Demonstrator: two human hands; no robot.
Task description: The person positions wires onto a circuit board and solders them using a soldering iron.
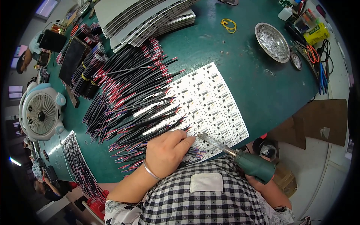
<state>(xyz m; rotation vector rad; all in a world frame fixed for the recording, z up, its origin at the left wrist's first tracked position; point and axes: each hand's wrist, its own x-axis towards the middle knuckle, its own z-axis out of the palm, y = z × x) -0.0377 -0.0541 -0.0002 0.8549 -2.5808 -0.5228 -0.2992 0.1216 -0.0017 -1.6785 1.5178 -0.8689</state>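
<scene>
A white circuit board panel (210, 101) with rows of small parts lies at the table's near edge. Many black-sleeved wires (131, 86) with red and white ends are spread over its left part. My left hand (167, 150) is closed above the board's near edge, finger and thumb pinched on a wire, most of which the hand hides. In my right hand (257, 182) is a green-handled soldering gun (253, 165). Its metal tip meets the board area just beside my left fingertips. The right fingers are mostly hidden behind the handle.
Stacked panels (146, 18) stand at the back. A metal bowl of silvery bits (273, 42) and a yellow wire loop (228, 25) lie on the green table (258, 93). At the left are a fan (40, 114), a phone (73, 60) and a finished-looking wired panel (78, 157).
</scene>
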